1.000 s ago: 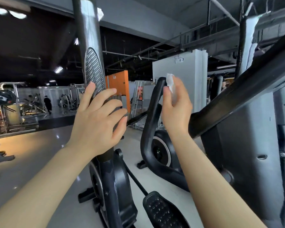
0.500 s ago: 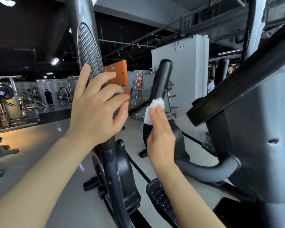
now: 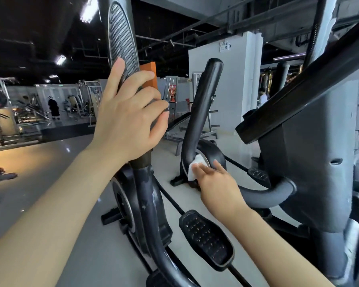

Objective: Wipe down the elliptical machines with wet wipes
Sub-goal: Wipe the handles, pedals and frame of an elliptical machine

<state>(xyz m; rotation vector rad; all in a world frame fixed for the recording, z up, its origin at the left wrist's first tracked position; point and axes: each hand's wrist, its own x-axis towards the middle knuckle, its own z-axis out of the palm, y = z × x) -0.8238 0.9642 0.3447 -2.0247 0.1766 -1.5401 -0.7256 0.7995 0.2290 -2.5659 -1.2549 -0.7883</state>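
Plainly, the right hand (image 3: 218,183) presses a white wet wipe (image 3: 195,167) with fairly straight fingers against the lower bend of the curved handlebar (image 3: 203,112), at five o'clock from the left hand (image 3: 129,119), which curls around the ribbed grip (image 3: 122,44). The loosely pressed wipe could slip off the round tube. No containers show.

Wipe (image 3: 195,166) white. Curved handlebar (image 3: 203,112) glossy black. Left upright handle (image 3: 122,44) has a grey grip pad with dark ribbed stripes, dark grey post below. Pedal (image 3: 205,239) black, studded with rows of small dots. Console housing (image 3: 319,162) dark grey, black trim bar on top. Floor (image 3: 39,162) pale grey. Panel (image 3: 149,74) behind left hand (image 3: 129,119) orange. Pillar (image 3: 222,79) light grey.
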